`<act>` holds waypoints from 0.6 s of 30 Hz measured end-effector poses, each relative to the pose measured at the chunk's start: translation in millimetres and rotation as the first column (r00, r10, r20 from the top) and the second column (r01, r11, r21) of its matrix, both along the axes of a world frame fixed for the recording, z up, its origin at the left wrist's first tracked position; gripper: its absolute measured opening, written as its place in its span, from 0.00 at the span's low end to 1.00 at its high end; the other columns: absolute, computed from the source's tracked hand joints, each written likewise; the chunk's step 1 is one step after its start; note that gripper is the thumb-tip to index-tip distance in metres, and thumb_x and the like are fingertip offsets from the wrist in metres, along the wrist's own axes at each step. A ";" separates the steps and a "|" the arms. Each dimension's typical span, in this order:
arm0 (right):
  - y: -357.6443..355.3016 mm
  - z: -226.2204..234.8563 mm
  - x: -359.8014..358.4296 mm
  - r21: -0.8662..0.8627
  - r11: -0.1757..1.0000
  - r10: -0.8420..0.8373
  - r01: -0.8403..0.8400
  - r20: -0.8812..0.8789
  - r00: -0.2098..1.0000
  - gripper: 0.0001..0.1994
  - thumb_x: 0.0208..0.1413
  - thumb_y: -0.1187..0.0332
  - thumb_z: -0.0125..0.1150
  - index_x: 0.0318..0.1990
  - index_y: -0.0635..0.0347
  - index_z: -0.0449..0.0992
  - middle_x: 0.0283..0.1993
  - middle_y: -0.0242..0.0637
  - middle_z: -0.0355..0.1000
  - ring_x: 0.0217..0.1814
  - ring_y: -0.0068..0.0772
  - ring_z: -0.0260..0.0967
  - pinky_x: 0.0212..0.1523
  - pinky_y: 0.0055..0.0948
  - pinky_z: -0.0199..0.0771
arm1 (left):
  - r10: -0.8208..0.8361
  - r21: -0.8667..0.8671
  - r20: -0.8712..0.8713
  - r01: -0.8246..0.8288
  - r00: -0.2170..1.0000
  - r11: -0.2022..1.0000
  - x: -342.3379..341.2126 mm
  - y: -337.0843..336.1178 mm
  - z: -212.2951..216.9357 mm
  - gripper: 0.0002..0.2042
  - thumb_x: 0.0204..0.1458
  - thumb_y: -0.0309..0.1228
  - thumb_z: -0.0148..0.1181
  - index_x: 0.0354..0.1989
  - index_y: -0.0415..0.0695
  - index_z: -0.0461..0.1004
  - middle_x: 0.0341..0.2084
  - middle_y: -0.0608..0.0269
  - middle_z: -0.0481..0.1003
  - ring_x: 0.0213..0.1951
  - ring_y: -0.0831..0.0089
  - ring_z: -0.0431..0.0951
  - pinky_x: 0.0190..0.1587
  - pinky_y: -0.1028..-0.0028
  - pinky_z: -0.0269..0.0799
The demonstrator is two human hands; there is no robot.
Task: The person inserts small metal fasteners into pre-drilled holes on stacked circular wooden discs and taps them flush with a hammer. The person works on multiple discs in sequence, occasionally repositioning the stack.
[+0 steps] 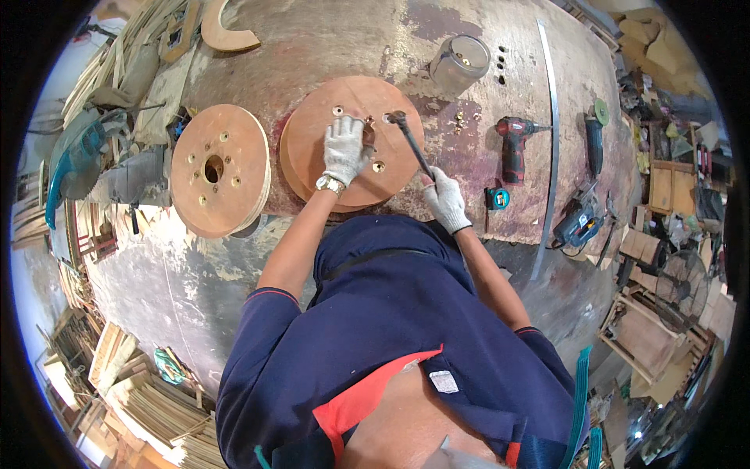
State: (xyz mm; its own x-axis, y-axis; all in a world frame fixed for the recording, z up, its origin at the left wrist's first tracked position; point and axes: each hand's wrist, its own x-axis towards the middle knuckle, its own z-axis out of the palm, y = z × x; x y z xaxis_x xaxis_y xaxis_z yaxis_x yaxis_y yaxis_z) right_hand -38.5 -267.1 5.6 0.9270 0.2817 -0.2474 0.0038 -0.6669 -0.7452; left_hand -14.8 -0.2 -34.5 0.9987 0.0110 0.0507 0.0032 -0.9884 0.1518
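A round wooden disc point(394, 176) with several small holes lies on the workbench in front of me, stacked over another disc whose edge shows at its left. My left hand point(345, 150), in a white knit glove, rests flat on top with its fingers stretched out, covering part of the disc's middle. A hammer point(412, 144) slants across the right side of the disc, its dark head over a hole near the far right. My right hand point(446, 197), gloved too, is closed around the lower end of the handle.
A finished-looking wooden spool point(195, 168) sits left. A jar point(459, 66), brass-coloured bits point(459, 123), a red drill point(512, 148), a tape measure point(497, 198), a metal straightedge point(551, 133), an angle grinder point(595, 141) and a jigsaw point(576, 223) lie right. A teal saw point(74, 160) stands far left.
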 end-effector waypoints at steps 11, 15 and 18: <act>42.1 11.7 24.3 0.015 0.993 0.105 -0.116 0.310 0.945 0.14 0.67 0.57 0.51 0.46 0.58 0.75 0.29 0.57 0.75 0.35 0.64 0.75 0.35 0.55 0.72 | 0.445 0.086 0.140 -0.459 0.884 0.884 4.3 28.8 -38.2 0.30 0.65 0.47 0.45 0.71 0.40 0.60 0.72 0.45 0.57 0.73 0.45 0.54 0.73 0.46 0.46; 23.1 -37.8 42.3 -0.325 0.932 0.211 -0.162 0.120 0.970 0.13 0.67 0.59 0.52 0.40 0.60 0.75 0.27 0.57 0.74 0.32 0.65 0.74 0.33 0.55 0.72 | 0.445 0.073 0.147 -0.459 0.883 0.886 5.6 25.9 -39.1 0.30 0.65 0.46 0.46 0.71 0.39 0.61 0.72 0.46 0.57 0.73 0.46 0.54 0.73 0.46 0.46; 24.9 -21.8 63.7 -0.178 0.981 0.113 -0.075 0.212 0.971 0.14 0.67 0.58 0.53 0.39 0.61 0.75 0.26 0.56 0.73 0.30 0.63 0.74 0.31 0.51 0.72 | 0.450 0.071 0.109 -0.459 0.886 0.886 5.7 23.6 -32.9 0.30 0.65 0.46 0.47 0.70 0.39 0.61 0.72 0.46 0.58 0.73 0.46 0.54 0.73 0.45 0.46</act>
State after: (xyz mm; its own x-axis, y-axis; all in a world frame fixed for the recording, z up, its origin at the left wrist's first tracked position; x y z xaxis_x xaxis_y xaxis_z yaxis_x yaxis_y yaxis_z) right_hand 25.2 -242.3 -16.2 0.9352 0.3422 -0.0912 0.2238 -0.7705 -0.5968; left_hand -9.1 23.4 -67.4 0.8768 0.4535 0.1596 0.4464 -0.8912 0.0802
